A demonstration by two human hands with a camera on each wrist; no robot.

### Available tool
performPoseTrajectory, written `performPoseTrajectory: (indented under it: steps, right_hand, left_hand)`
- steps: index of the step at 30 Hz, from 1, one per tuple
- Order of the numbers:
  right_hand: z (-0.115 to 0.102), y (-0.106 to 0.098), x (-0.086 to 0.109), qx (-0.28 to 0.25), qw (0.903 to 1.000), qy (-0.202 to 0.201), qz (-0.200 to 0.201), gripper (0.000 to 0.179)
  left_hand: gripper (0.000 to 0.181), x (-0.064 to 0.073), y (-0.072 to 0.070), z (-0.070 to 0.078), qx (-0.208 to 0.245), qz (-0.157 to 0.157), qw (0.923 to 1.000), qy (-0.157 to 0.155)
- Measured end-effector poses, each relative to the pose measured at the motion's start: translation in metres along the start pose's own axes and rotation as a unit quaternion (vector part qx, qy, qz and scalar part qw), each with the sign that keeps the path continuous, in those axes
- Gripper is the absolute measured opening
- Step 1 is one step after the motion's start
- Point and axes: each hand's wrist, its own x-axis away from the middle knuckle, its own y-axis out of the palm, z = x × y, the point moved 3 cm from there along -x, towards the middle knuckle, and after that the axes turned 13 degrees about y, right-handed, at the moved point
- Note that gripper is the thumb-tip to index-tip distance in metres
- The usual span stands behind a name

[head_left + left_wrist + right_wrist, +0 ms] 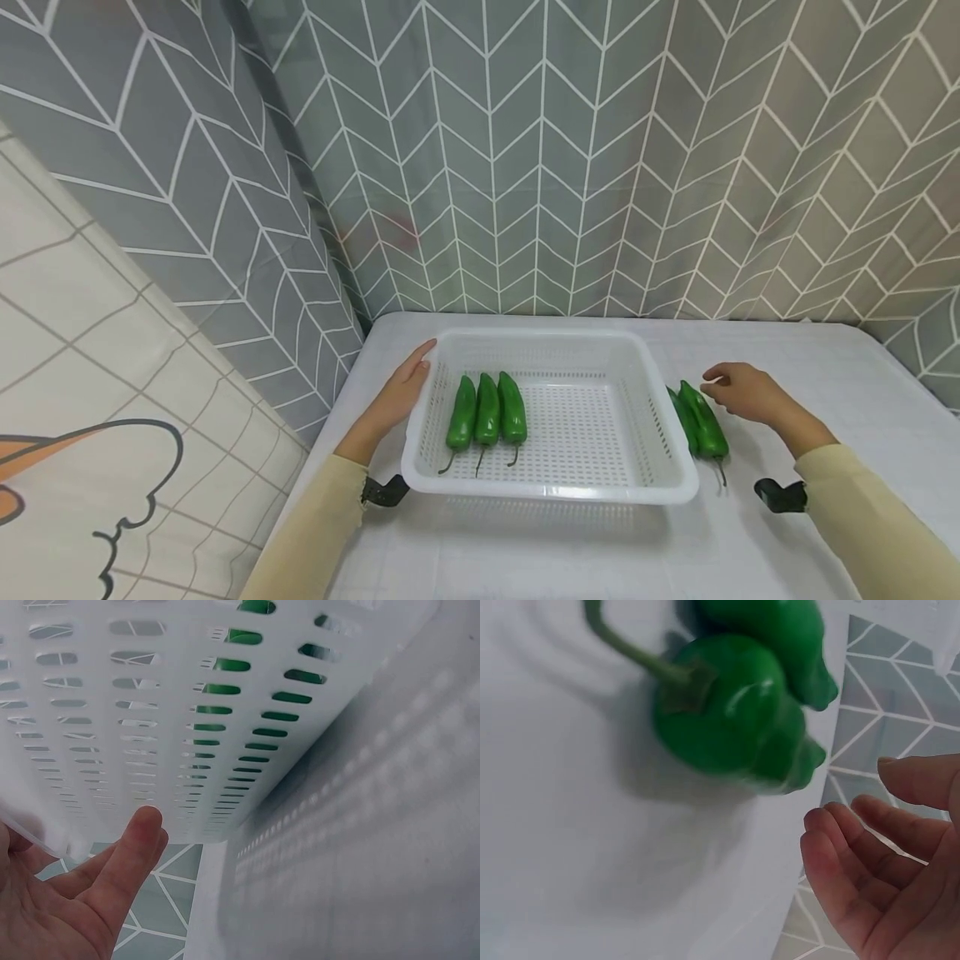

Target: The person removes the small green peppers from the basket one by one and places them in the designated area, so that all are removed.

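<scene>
A white perforated plastic basket [570,496] sits in the middle of the table with three green chili peppers [487,408] side by side in its left part, stems toward me. My left hand [402,390] holds the basket's left rim; in the left wrist view its fingers [127,859] lie against the outer wall, and the thumb is partly hidden behind the rim. Right of the basket, more green peppers [705,423] lie on the cloth, one partly covered by the basket's edge. Just beyond their tips, my right hand [746,392] hovers with bent, parted fingers, holding nothing.
The table [480,558] has a white cloth. A grey curtain [540,167] with white chevron lines hangs behind its back edge and continues along the left side. At far left is a white sheet [75,333] with a grid and a cartoon print.
</scene>
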Motion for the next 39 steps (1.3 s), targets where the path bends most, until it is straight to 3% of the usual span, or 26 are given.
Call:
performPoseTrajectory:
  steps: [17, 24, 33, 39]
  right_hand:
    - [-0.047, -0.028, -0.001, -0.039, 0.9964, -0.072, 0.021, 0.043]
    - [-0.067, -0.027, -0.003, -0.055, 0.9939, -0.093, 0.022, 0.044]
    - [-0.083, -0.027, -0.007, -0.051, 0.9892, -0.125, 0.056, 0.040]
    - [-0.094, -0.029, -0.008, -0.054, 0.9887, -0.128, 0.056, 0.041]
  left_hand:
    - [0.050, -0.001, 0.000, 0.000, -0.012, -0.004, 0.9999, -0.001]
    - [0.050, 0.000, 0.000, -0.002, -0.001, -0.003, 1.0000, -0.002]
    - [0.050, 0.001, 0.001, -0.001, -0.001, -0.001, 1.0000, -0.008]
    - [0.051, 0.001, 0.000, -0.002, -0.007, -0.002, 1.0000, -0.006]
